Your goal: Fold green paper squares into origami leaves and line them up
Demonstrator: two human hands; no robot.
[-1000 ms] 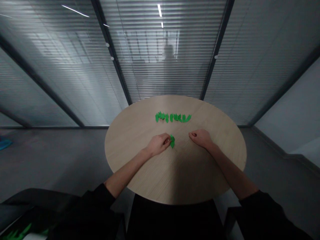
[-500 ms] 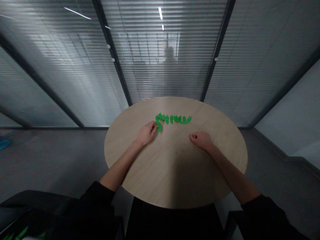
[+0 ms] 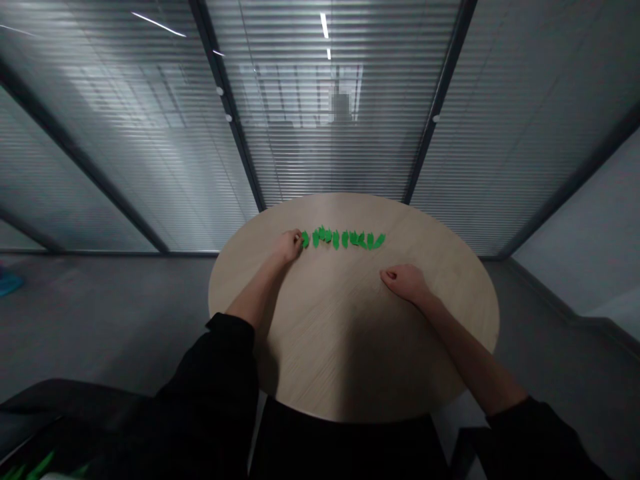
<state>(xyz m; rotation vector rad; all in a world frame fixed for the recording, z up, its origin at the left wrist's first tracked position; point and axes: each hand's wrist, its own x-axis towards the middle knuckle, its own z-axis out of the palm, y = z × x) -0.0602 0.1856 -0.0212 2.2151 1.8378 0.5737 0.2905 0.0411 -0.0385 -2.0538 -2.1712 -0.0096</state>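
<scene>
A row of small green paper leaves (image 3: 345,238) lies across the far part of the round wooden table (image 3: 345,333). My left hand (image 3: 287,247) is at the row's left end, its fingertips closed on a single green leaf (image 3: 305,239). That leaf sits slightly apart from the others. My right hand (image 3: 406,283) rests in a loose fist on the tabletop, nearer me and right of the row, touching no leaf. Both forearms lead back to black sleeves.
Glass panels with blinds stand behind the table, and a blurred person (image 3: 341,110) shows beyond them. A dark surface at lower left holds more green pieces (image 3: 40,468). A blue object (image 3: 9,283) lies on the grey floor at far left.
My left hand has moved left and farther out to the row's left end, and the leaf in it now lines up with the row. My right hand has barely moved.
</scene>
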